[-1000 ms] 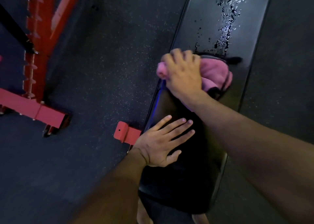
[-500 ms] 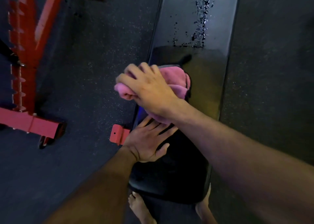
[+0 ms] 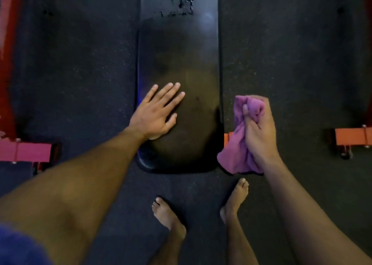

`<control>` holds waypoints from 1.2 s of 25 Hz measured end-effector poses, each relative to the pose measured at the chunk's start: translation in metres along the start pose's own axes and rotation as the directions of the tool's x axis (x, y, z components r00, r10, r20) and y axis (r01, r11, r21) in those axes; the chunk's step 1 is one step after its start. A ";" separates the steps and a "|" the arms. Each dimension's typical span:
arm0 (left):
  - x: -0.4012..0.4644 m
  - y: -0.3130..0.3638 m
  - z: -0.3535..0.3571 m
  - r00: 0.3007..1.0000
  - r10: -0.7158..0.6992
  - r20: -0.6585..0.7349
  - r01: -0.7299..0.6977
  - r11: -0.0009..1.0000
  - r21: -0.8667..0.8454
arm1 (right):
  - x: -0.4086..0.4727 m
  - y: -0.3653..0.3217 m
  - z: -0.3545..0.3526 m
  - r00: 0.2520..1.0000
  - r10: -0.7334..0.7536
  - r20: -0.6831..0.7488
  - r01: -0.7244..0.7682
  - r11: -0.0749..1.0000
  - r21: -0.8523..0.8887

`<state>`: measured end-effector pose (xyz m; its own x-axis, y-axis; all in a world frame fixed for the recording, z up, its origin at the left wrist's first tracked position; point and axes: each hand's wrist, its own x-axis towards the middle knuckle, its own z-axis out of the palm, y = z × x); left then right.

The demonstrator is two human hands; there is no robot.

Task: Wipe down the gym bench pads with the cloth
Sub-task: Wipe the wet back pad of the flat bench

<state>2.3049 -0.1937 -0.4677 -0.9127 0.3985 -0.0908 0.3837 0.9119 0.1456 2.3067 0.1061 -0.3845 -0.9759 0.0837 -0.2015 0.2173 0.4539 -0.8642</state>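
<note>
Head view. The pad (image 3: pixel 179 43) runs lengthwise up the middle of the frame, black and smooth, its rounded near end just ahead of two bare feet (image 3: pixel 169 218) on the floor (image 3: pixel 80 63).

The left hand (image 3: pixel 156 113) lies flat on the pad's near-left part, fingers spread and straight, palm down, holding nothing.

The right hand (image 3: pixel 259 128) is off the pad, just beside its near-right edge and above the floor. Its fingers and thumb are curled round the cloth (image 3: pixel 239 144), bunched in the fist, with a loose tail hanging below the hand. The cloth is not touching the pad.

Droplets (image 3: pixel 184 2) sit on the far part of the pad, near the top edge. The near part shows no beads and looks dull.

Red frame pieces (image 3: pixel 26 151) lie left of the pad; an orange bracket (image 3: pixel 352 137) lies right of it.

Judgement: the far part remains to be wiped. The cloth appears light, soft and limp; it should crush readily. It is best taken as a wad under the palm, with the tail gathered in so it does not drag. The pad looks like firm padded vinyl, likely slippery where wet. It should need only moderate pressure, while the left hand braces the body.
</note>
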 end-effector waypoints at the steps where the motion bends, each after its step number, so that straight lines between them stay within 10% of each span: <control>1: -0.006 0.007 0.001 0.999 -0.052 -0.005 0.052 0.998 -0.020 | -0.015 0.014 -0.007 0.997 0.070 -0.019 -0.069 0.997 0.027; 8: -0.027 0.078 0.023 0.939 -0.345 0.010 0.345 0.938 -0.031 | -0.067 0.073 0.055 0.903 0.430 -0.008 -0.411 0.867 0.281; 20: -0.029 0.076 0.031 0.944 -0.326 -0.059 0.328 0.944 0.029 | 0.061 0.054 0.073 0.995 0.091 -0.031 -0.091 0.996 0.013; 25: -0.029 0.076 0.031 0.945 -0.322 -0.062 0.323 0.946 0.007 | -0.029 0.081 0.065 0.986 -0.168 0.016 0.168 0.974 -0.151; 30: -0.030 0.078 0.032 0.946 -0.318 -0.063 0.320 0.947 0.017 | -0.046 0.091 0.062 0.992 -0.124 -0.002 0.124 0.991 -0.052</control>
<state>2.3665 -0.1318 -0.4852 -0.9943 0.0803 -0.0703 0.0737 0.9930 0.0921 2.3725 0.0886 -0.4828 -0.9954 0.0286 -0.0914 0.0933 0.5066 -0.8571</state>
